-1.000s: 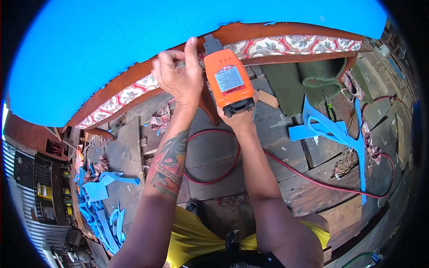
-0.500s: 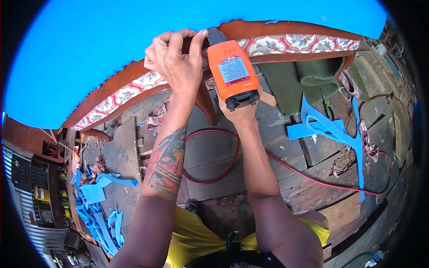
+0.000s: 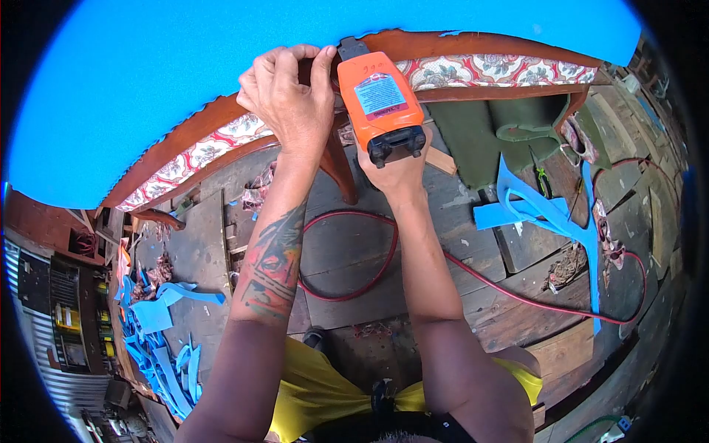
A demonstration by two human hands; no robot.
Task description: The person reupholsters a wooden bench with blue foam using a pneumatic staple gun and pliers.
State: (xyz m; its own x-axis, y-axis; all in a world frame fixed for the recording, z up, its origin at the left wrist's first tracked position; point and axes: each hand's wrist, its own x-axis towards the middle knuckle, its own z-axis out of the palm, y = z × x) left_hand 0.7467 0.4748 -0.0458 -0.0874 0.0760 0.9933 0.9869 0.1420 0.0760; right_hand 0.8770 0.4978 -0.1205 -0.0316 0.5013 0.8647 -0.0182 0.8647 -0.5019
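Observation:
A bright blue foam sheet (image 3: pixel 185 81) lies over the seat of a wooden frame, its cut edge ragged along a red-brown wooden rail (image 3: pixel 436 46). My left hand (image 3: pixel 292 96) is closed at the foam's edge, fingers curled and thumb against it. My right hand (image 3: pixel 395 166) grips an orange staple gun (image 3: pixel 378 85) from below, its body hiding most of my fingers. The gun's dark nose (image 3: pixel 353 48) meets the foam's edge just right of my left thumb. Below the rail runs a band of floral fabric (image 3: pixel 495 72).
A red air hose (image 3: pixel 354 297) loops over the plank floor. Blue foam offcuts (image 3: pixel 159 362) pile at lower left, with more strips (image 3: pixel 532 203) at right. Pliers with green handles (image 3: pixel 543 181) lie near dark green material (image 3: pixel 465 140). A wooden leg (image 3: pixel 338 173) stands below the rail.
The staple gun and my right hand have shifted slightly up and left along the foam's edge. My left hand stays almost in place.

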